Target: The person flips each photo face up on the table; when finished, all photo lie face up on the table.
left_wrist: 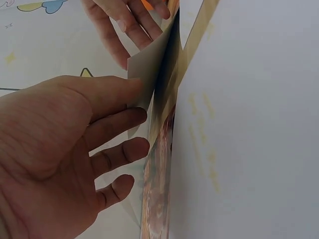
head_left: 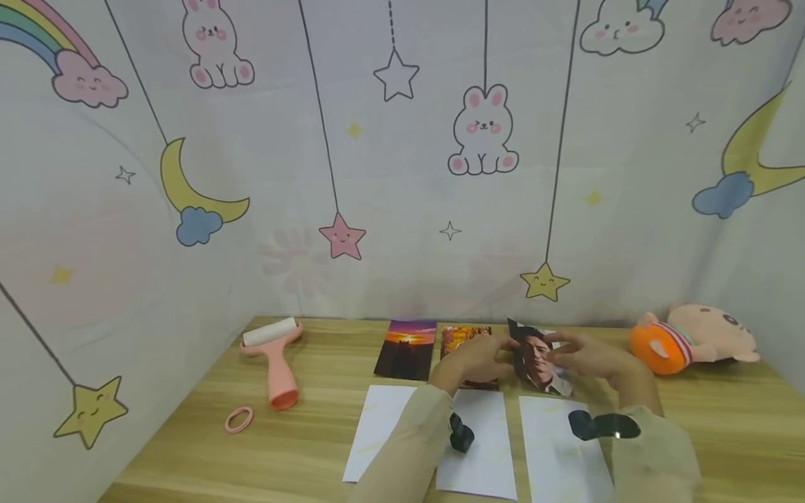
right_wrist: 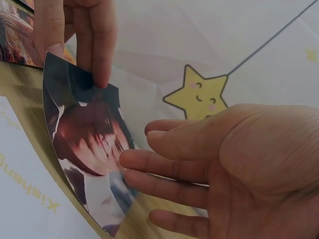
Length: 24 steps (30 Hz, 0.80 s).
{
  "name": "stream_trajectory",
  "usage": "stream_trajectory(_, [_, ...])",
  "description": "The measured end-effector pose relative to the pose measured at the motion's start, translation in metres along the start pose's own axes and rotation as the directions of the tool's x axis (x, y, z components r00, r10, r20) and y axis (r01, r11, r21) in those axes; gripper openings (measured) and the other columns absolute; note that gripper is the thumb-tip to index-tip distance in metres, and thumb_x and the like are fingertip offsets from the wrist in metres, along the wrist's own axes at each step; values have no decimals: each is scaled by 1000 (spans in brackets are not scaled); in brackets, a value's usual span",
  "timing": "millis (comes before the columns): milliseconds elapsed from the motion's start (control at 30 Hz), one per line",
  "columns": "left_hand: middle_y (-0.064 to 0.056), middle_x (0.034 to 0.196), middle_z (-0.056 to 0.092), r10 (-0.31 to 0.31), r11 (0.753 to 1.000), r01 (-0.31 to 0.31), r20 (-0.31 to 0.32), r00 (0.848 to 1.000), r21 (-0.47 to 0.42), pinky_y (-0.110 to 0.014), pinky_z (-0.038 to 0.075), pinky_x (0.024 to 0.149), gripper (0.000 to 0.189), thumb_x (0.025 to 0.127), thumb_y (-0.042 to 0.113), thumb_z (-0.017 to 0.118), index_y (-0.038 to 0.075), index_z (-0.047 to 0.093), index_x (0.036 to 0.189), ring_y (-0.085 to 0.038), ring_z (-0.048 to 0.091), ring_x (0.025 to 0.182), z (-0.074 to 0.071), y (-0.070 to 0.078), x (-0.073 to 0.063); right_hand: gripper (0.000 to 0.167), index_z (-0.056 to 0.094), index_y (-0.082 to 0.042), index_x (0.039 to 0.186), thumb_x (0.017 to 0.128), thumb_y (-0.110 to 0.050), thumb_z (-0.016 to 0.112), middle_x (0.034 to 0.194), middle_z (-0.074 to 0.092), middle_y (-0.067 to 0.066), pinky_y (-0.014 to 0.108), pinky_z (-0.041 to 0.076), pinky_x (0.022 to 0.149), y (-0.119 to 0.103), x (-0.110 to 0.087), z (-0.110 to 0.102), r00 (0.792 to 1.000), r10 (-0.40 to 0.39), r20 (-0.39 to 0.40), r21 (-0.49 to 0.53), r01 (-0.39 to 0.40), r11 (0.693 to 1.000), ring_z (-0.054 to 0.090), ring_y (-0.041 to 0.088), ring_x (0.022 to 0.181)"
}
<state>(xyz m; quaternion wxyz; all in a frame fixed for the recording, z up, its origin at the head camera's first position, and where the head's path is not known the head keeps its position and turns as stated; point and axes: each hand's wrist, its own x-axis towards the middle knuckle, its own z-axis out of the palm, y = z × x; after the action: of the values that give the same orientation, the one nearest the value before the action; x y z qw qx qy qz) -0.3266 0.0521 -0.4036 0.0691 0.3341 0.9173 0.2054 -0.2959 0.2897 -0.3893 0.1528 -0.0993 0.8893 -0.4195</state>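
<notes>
My left hand [head_left: 479, 358] pinches the upper left end of a portrait photo [head_left: 536, 358], thumb on one face and fingers on the other. The print shows a person in a pale collar and is raised and bowed, its plain back [left_wrist: 142, 82] showing in the left wrist view. My right hand [right_wrist: 229, 169] has its fingers loosely extended, fingertips right at the photo's other edge. Partly behind my left hand lies an autumn-leaf photo [head_left: 465, 337]; left of it is a sunset photo [head_left: 405, 349].
Three white sheets with faint yellow marks, the left sheet [head_left: 380, 423], middle sheet [head_left: 487, 464] and right sheet [head_left: 560, 447], line the front. A pink-handled roller [head_left: 279, 367] and pink ring [head_left: 239, 420] lie left. A plush toy [head_left: 704, 335] lies right, by the patterned backdrop [head_left: 402, 175].
</notes>
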Motion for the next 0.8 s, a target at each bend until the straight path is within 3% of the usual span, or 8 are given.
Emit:
stream_trajectory(267, [4,129,66,-8,998,6,23,1000,61,-24,45,98,42,96,25,69,18,63,137,-9,60,112,0,0,-1,46,43,10,142,100,-7,54,128,59,29,62,44,96,-1,3,1,1000,15,-15,-15,-15,1000,54,46,120])
stream_trajectory(533, [3,115,68,-26,1000,26,46,999,1,-20,46,83,41,96,23,69,16,64,135,-7,55,86,1,-2,-4,48,45,6,142,100,-12,58,134,55,30,63,43,96,4,3,3,999,-25,-29,-6,25,1000,50,48,123])
stream_trajectory(667, [3,106,67,-17,999,18,34,999,-26,-21,45,82,41,96,22,69,14,63,136,-8,53,84,-2,-3,-5,48,46,5,143,100,-13,59,135,54,31,63,42,98,3,2,3,998,-43,-39,-10,43,999,50,48,124])
stream_trajectory(800, [1,114,67,-14,998,16,33,999,-60,-24,47,88,44,96,22,69,14,60,138,-9,56,92,-6,-4,-7,49,45,5,144,100,-14,59,137,52,32,63,43,97,-3,2,3,998,-50,-40,-10,50,999,49,49,124])
